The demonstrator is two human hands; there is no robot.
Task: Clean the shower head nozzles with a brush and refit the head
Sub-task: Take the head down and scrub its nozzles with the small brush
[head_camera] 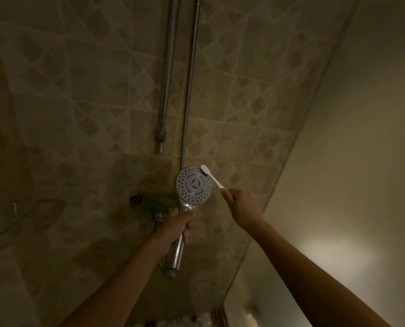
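Observation:
A chrome hand shower head (193, 187) with a round white nozzle face points toward me, low in the middle of the view. My left hand (176, 224) grips its shiny handle just below the face. A small white brush (211, 176) lies with its bristle end on the upper right rim of the nozzle face. My right hand (238, 204) holds the brush by the lower end of its handle, to the right of the head.
Two vertical chrome pipes (189, 79) run up the beige patterned tile wall behind the head. A green-wrapped fitting (159, 201) sits on the wall just left of the head. A plain wall (350, 138) stands to the right, and a curved rail (8, 215) at the left.

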